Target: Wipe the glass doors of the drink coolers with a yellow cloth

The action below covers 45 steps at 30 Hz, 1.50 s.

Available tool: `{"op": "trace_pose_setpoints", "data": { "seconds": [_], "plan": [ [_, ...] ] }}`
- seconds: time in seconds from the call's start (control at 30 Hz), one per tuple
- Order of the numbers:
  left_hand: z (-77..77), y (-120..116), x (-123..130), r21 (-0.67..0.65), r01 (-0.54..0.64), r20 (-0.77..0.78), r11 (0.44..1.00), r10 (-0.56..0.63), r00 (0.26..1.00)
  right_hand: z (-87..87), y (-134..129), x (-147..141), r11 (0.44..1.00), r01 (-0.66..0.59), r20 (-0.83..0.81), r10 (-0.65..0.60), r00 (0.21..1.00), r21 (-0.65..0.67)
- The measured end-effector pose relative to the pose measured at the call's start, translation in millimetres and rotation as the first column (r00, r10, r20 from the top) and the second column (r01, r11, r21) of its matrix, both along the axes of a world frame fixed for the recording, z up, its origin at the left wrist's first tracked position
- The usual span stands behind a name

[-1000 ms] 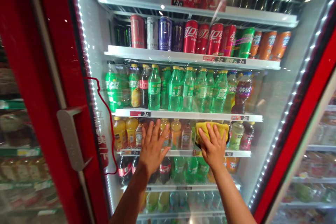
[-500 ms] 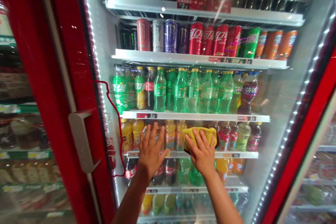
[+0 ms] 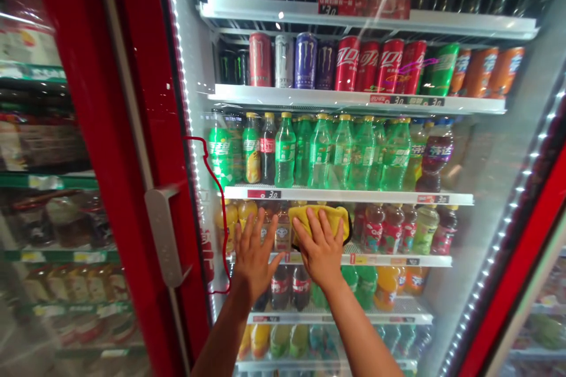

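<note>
A glass cooler door (image 3: 499, 177) with bottles and cans behind it fills the view. My right hand (image 3: 325, 250) lies over a folded yellow cloth (image 3: 305, 218) with a dark edge and presses it to the glass, at the height of the lower juice shelf. To its left, my left hand (image 3: 256, 253) is raised with fingers spread and holds nothing; its palm faces the glass, but whether it touches cannot be made out. The fingers of the right hand are stretched over the cloth, whose lower part is partly hidden.
A grey door handle (image 3: 167, 235) stands out from the red frame (image 3: 128, 129) on the left. Behind the glass are green soda bottles (image 3: 321, 150) and a row of cans (image 3: 347, 63). Other stocked shelves (image 3: 48, 253) stand farther left.
My right hand and the cloth have slid left across the glass, closer to my left hand. The view has turned a little left, so the cooler appears farther right.
</note>
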State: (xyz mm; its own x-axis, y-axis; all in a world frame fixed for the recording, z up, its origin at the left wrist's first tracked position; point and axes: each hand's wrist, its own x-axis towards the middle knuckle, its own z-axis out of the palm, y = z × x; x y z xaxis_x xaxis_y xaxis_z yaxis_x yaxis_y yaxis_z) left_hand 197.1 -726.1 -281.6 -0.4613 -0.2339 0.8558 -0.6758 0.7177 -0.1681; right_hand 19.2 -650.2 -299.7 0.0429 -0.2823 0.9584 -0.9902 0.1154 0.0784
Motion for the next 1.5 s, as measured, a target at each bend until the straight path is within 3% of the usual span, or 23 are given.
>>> {"op": "trace_pose_setpoints", "data": {
  "seconds": [0.1, 0.17, 0.3, 0.37, 0.43, 0.5, 0.57, 0.67, 0.73, 0.8, 0.87, 1.0, 1.07, 1.13, 1.2, 1.27, 1.33, 1.4, 1.5],
  "plan": [
    [-1.7, -6.8, 9.0, 0.021, 0.018, -0.008, 1.000, -0.017, 1.000, -27.9, 18.7, -23.5, 0.999, -0.026, -0.035, 0.026, 0.999, 0.019],
    [-1.7, -10.9, 14.6, 0.020, 0.026, -0.007, 0.999, -0.026, 1.000, -27.4, 24.2, -38.0, 0.999, 0.007, 0.027, -0.006, 1.000, -0.046],
    [-0.4, -14.4, 22.5, -0.005, 0.019, 0.008, 1.000, -0.019, 1.000, 15.1, 7.4, -30.1, 0.969, 0.104, 0.181, -0.064, 0.981, -0.223],
    [-0.1, -15.1, 25.8, -0.006, 0.023, 0.015, 1.000, -0.023, 1.000, 38.2, -8.4, -8.0, 0.961, 0.120, 0.205, -0.069, 0.976, -0.248],
    [-0.6, -16.9, 29.8, 0.001, 0.043, 0.018, 0.999, -0.043, 0.999, 48.7, -21.6, 16.2, 0.970, 0.114, 0.208, -0.068, 0.976, -0.217],
    [-1.6, -20.0, 34.7, 0.007, 0.061, 0.022, 0.998, -0.061, 0.998, 41.8, -27.9, 33.1, 0.984, 0.085, 0.160, -0.060, 0.985, -0.156],
    [-2.8, -23.7, 40.4, 0.012, 0.071, 0.026, 0.997, -0.072, 0.997, 20.5, -25.7, 37.3, 0.996, 0.045, 0.067, -0.040, 0.997, -0.077],
    [-5.0, -28.7, 50.3, 0.024, 0.076, 0.018, 0.997, -0.076, 0.997, -18.5, -11.4, 23.3, 1.000, 0.026, -0.013, -0.026, 1.000, 0.000],
    [-6.6, -31.0, 57.7, 0.028, 0.073, 0.013, 0.997, -0.073, 0.997, -32.8, -2.8, 10.9, 0.999, 0.034, 0.013, -0.034, 0.999, -0.033],
    [-8.2, -32.5, 65.1, 0.030, 0.061, 0.016, 0.998, -0.061, 0.998, -29.7, -1.3, 5.5, 0.995, 0.051, 0.070, -0.045, 0.997, -0.087],
    [-9.3, -34.0, 71.7, 0.034, 0.048, 0.026, 0.998, -0.049, 0.998, -10.2, -9.0, 11.9, 0.987, 0.073, 0.128, -0.054, 0.990, -0.146],
    [-11.1, -37.8, 79.8, 0.012, 0.035, 0.052, 0.999, -0.036, 0.998, 42.6, -39.9, 53.6, 0.977, 0.097, 0.191, -0.060, 0.980, -0.191],
    [-12.3, -39.8, 80.9, 0.002, 0.028, 0.049, 1.000, -0.028, 0.998, 54.3, -51.9, 76.7, 0.983, 0.089, 0.194, -0.057, 0.979, -0.160],
    [-13.7, -41.1, 81.2, -0.001, 0.023, 0.046, 1.000, -0.023, 0.999, 48.3, -55.8, 91.3, 0.993, 0.054, 0.142, -0.040, 0.989, -0.103],
    [-14.7, -41.5, 82.1, -0.005, 0.015, 0.053, 1.000, -0.015, 0.998, 27.9, -51.2, 93.3, 1.000, -0.001, 0.036, 0.002, 0.999, -0.027],
    [-14.8, -41.0, 84.6, -0.009, 0.003, 0.064, 1.000, -0.003, 0.998, 3.1, -41.1, 83.5, 0.999, -0.039, -0.047, 0.040, 0.998, 0.026],
    [-13.9, -40.3, 88.7, -0.010, -0.007, 0.068, 1.000, 0.008, 0.998, -13.9, -31.3, 67.7, 1.000, -0.014, -0.015, 0.014, 1.000, -0.025],
    [-12.6, -39.9, 93.2, -0.015, -0.009, 0.066, 1.000, 0.010, 0.998, -14.3, -27.8, 55.1, 0.992, 0.045, 0.078, -0.036, 0.996, -0.118],
    [-10.9, -40.0, 98.9, -0.029, -0.016, 0.041, 0.999, 0.017, 0.999, 15.7, -38.6, 57.1, 0.965, 0.110, 0.197, -0.062, 0.978, -0.239]
  ]
}}
